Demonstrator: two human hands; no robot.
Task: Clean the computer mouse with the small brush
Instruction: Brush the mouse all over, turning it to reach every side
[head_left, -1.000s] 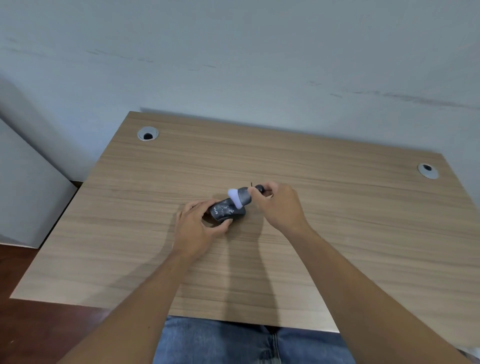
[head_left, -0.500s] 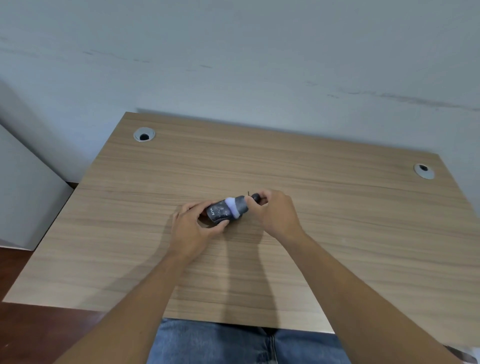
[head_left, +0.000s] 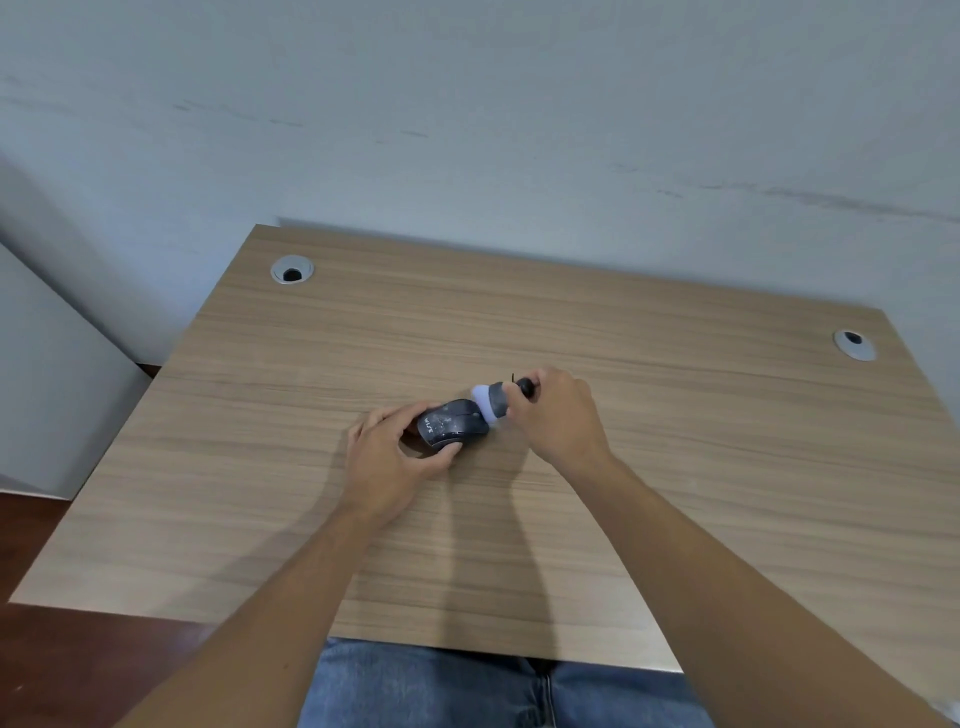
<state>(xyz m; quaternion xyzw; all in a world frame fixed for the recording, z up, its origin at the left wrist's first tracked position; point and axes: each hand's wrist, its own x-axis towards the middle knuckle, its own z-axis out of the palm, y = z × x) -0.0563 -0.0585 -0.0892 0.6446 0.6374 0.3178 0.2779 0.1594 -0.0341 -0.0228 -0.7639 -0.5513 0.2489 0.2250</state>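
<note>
Pale blue-grey wall across the top of the frame, wooden desk (head_left: 675, 467) filling the middle, one cable hole (head_left: 292, 269) at upper left and another (head_left: 854, 344) at the right edge. No containers anywhere on it. Jeans visible at the bottom.

Mouse (head_left: 453, 423) sits on the desk just left of frame centre, dark, speckled with pale dust, white lettering on the end nearer me. Its long axis runs from lower left to upper right.

My left hand (head_left: 387, 457) is curled round the lower-left end of the mouse, thumb pressed on its near side, fingers on the far side, pinning it to the desk. My right hand (head_left: 558, 415) is closed in a pinch on the dark handle of the brush (head_left: 493, 400); a small dark loop sticks out by the knuckles. The pale bristle head points down-left and touches the upper-right end of the mouse.

So the brush sits on the mouse's long axis, at the end facing my right hand. Dust still covers the middle and lower-left part, so I judge cleaning is only partly done. Next stroke should probably run down-left along that axis, toward my left hand. Risk: the mouse twisting under the push if the left hold is loose.
</note>
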